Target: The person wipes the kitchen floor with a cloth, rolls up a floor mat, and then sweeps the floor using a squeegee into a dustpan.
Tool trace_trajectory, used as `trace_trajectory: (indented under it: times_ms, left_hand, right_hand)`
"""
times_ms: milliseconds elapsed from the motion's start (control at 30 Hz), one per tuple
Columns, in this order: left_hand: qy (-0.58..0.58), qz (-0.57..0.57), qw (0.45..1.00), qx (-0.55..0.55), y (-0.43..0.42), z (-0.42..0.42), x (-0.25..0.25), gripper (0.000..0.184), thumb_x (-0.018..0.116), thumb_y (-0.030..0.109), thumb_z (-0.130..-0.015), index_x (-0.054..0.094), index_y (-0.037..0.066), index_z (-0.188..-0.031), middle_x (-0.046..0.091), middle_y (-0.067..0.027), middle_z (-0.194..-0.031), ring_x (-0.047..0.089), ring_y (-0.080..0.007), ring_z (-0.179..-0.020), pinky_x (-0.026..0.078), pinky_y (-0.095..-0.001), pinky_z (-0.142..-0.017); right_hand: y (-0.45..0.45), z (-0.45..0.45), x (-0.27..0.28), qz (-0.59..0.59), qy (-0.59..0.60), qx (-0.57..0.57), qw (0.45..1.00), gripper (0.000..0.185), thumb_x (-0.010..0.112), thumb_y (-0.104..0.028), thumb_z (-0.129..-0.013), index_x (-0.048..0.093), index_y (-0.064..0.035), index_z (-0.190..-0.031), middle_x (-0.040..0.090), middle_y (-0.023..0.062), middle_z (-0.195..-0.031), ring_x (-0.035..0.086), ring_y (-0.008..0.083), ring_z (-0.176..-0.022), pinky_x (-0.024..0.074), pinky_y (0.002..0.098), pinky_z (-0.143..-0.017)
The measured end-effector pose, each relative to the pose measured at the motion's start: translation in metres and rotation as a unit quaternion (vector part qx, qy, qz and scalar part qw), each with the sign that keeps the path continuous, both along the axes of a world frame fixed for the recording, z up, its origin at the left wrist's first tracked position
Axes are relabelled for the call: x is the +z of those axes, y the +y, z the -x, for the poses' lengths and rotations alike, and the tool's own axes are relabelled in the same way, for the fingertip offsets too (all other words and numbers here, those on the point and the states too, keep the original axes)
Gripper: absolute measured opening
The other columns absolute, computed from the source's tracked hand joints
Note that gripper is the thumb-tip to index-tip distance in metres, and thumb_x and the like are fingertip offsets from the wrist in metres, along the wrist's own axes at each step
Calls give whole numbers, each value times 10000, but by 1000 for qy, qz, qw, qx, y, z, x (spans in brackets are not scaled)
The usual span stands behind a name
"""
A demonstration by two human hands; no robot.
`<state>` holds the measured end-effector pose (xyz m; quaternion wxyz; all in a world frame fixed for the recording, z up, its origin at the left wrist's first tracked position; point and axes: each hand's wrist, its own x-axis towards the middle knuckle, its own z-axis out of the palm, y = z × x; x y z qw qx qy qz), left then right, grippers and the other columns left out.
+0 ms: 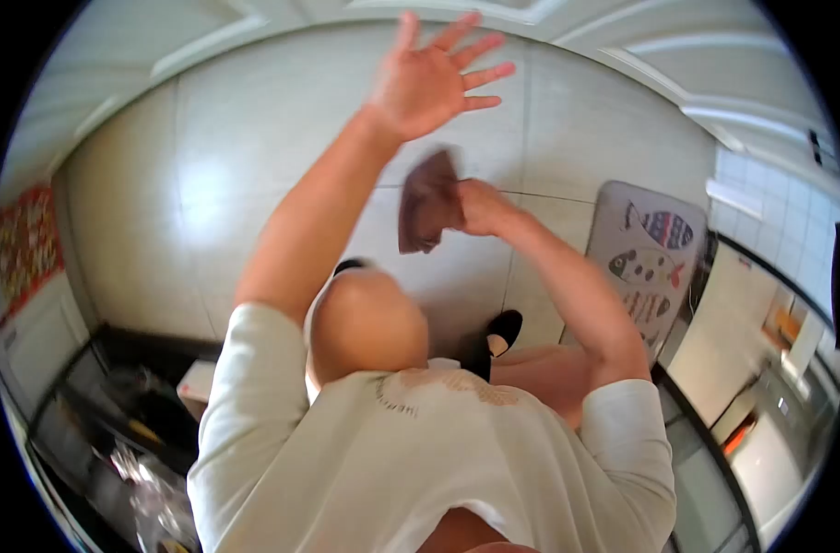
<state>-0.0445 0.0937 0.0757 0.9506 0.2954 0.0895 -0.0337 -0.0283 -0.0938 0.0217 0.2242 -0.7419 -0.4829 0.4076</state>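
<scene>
Brown Cloth (427, 205) Gripped Over Tiled Floor (282, 120)

Head view — from afar, I watch the right hand (485, 208) clutch the cloth near centre, toward 12 o'clock; the left hand (427, 85), fingers spread wide, is farther out at 12. A fish-patterned mat (643, 263) lies at 3.

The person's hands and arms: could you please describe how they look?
Short, loose, off-white sleeves end above bare forearms. The left hand and right hand are ungloved. No watch, bracelet or ring shows, though the right hand is slightly blurred and partly hidden.
</scene>
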Motion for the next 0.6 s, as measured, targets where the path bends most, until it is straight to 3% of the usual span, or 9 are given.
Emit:
trace_trajectory:
  times_ms: [33, 67, 100, 167, 233, 300, 433, 600]
  left_hand:
    - [-36, 1, 999, 11, 2, -2, 19, 696, 217, 618, -833, 202, 164, -1360, 223, -134, -1391, 228, -290, -1267, 154, -475, -1005]
    - [-63, 5, 998, 25, 1, 4, 27, 710, 222, 625, -828, 203, 156, -1360, 224, -134, -1391, 229, -283, -1267, 159, -458, -1005]
    - [-57, -85, 994, 31, 0, 9, 28, 702, 237, 618, -830, 206, 157, -1359, 247, -134, -1382, 243, -277, -1261, 169, -442, -1004]
    - [36, -63, 997, 15, -2, 26, -1, 677, 251, 589, -845, 205, 150, -1358, 276, -132, -1369, 277, -275, -1242, 190, -419, -1002]
    - [107, -90, 990, -26, -8, 43, -35, 661, 272, 565, -853, 218, 134, -1352, 306, -135, -1352, 312, -273, -1220, 212, -409, -996]
    - [133, -118, 982, -67, -17, 59, -44, 652, 286, 551, -857, 231, 125, -1347, 323, -139, -1341, 331, -271, -1208, 224, -402, -992]
    - [170, -182, 960, -127, -28, 73, -42, 623, 362, 495, -858, 278, 89, -1323, 387, -147, -1290, 390, -249, -1158, 276, -367, -968]
    - [194, -242, 941, -136, -36, 72, -24, 548, 445, 412, -859, 358, 72, -1281, 475, -126, -1205, 450, -229, -1096, 325, -336, -924]
  right_hand:
    - [-14, 4, -8, 11, -42, 14, 999, 243, 484, -31, -647, 550, 33, -872, 597, 72, -823, 518, 138, -762, 439, 292, -697]
    - [-34, -6, -18, 20, 79, -105, 991, 271, 495, -39, -640, 552, 26, -897, 595, 70, -818, 524, 138, -777, 440, 287, -699]
    - [-55, -17, -22, 21, 197, -222, 955, 300, 505, -47, -634, 554, 19, -922, 594, 68, -812, 529, 137, -793, 440, 282, -700]
    - [-98, -50, -7, 114, 300, -331, 887, 360, 492, -30, -620, 568, -2, -970, 596, 79, -769, 564, 187, -780, 450, 297, -658]
    - [-139, -62, 15, 92, 300, -482, 818, 351, 500, -13, -616, 553, 27, -961, 580, 68, -815, 563, 183, -785, 461, 303, -664]
    - [-195, -78, 0, 32, 353, -596, 721, 361, 496, -2, -636, 523, 43, -993, 570, 93, -894, 566, 211, -815, 472, 329, -696]
    - [-286, -99, -6, -125, 372, -702, 594, 444, 486, 1, -681, 428, 34, -1119, 522, 123, -1022, 534, 275, -949, 454, 396, -804]
    - [-364, -103, -26, -170, 299, -801, 490, 441, 485, -26, -716, 392, 25, -1145, 473, 130, -1105, 502, 287, -979, 438, 417, -828]
